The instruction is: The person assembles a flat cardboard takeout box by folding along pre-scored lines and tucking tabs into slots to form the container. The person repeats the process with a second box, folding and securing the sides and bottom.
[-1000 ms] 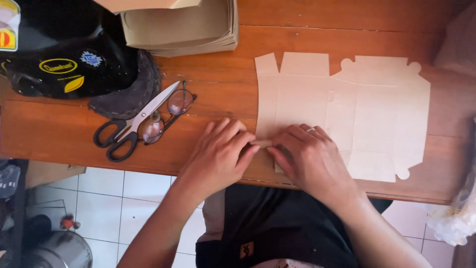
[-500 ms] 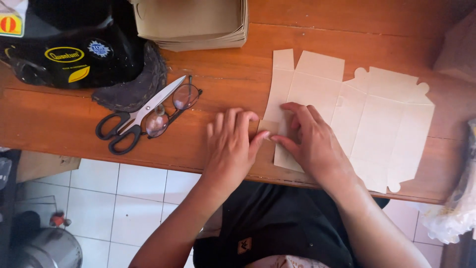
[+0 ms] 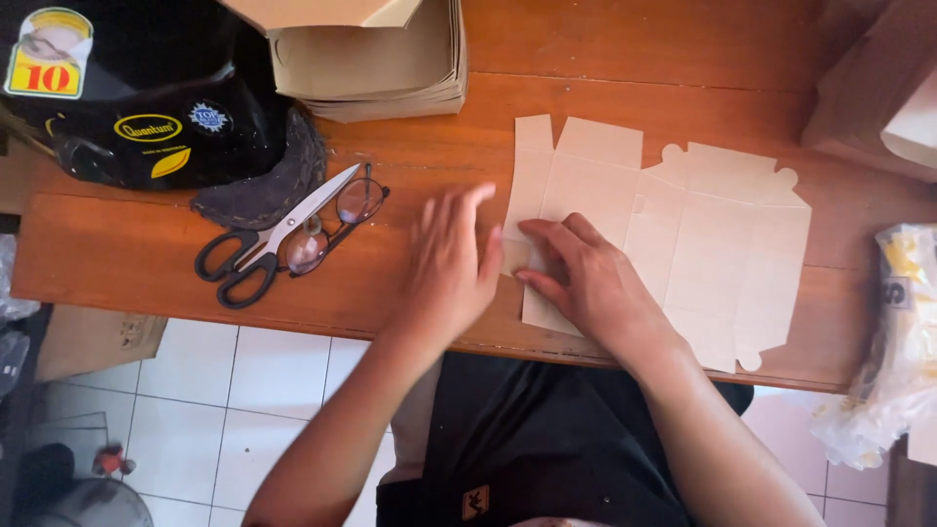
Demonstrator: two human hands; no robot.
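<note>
A flat, die-cut cardboard box blank (image 3: 683, 234) in pale tan lies unfolded on the wooden table (image 3: 146, 254). My left hand (image 3: 451, 263) rests flat, fingers together and slightly blurred, against the blank's left edge strip. My right hand (image 3: 581, 278) presses its fingertips down on the blank's lower left panel, right beside the left hand. Neither hand grips anything; both press on the card.
Black-handled scissors (image 3: 268, 239) lie across a pair of glasses (image 3: 337, 220) left of my hands. A stack of flat tan cardboard (image 3: 371, 63) sits at the back, with a black helmet-like object (image 3: 137, 93) at far left. A plastic bag (image 3: 898, 342) is at the right edge.
Both hands have slid up along the blank's left edge, away from the near edge of the table. The blank itself stays put.
</note>
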